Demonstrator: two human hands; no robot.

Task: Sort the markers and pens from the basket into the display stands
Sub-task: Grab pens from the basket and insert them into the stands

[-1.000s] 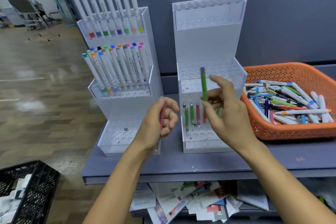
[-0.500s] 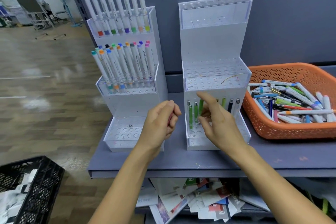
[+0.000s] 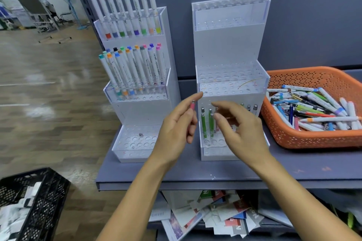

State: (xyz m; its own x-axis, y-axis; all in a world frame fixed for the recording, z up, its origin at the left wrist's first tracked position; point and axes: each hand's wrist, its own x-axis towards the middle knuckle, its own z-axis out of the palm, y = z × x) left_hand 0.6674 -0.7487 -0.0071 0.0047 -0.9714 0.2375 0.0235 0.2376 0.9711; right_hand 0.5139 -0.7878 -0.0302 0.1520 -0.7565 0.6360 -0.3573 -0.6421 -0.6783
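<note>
My left hand (image 3: 176,126) holds a pink pen (image 3: 192,106) upright in its fingers, in front of the right display stand (image 3: 229,45). My right hand (image 3: 238,129) hovers with relaxed fingers over that stand's lowest tier, holding nothing, and hides part of the row. Three green pens (image 3: 203,125) stand in the tier's left holes, and a few more pen tops (image 3: 252,107) show at its right. The left display stand (image 3: 141,107) carries two tiers of white markers (image 3: 125,6). The orange basket (image 3: 305,139) at the right holds several mixed pens and markers.
Both stands and the basket sit on a grey shelf (image 3: 215,176) against a dark wall. Loose papers (image 3: 207,215) lie on the shelf below. A black crate (image 3: 31,201) stands on the wood floor at the lower left.
My right hand set the green pen into the right stand's lowest tier and let go of it. My left hand raised the pink pen so its tip shows above the fingers.
</note>
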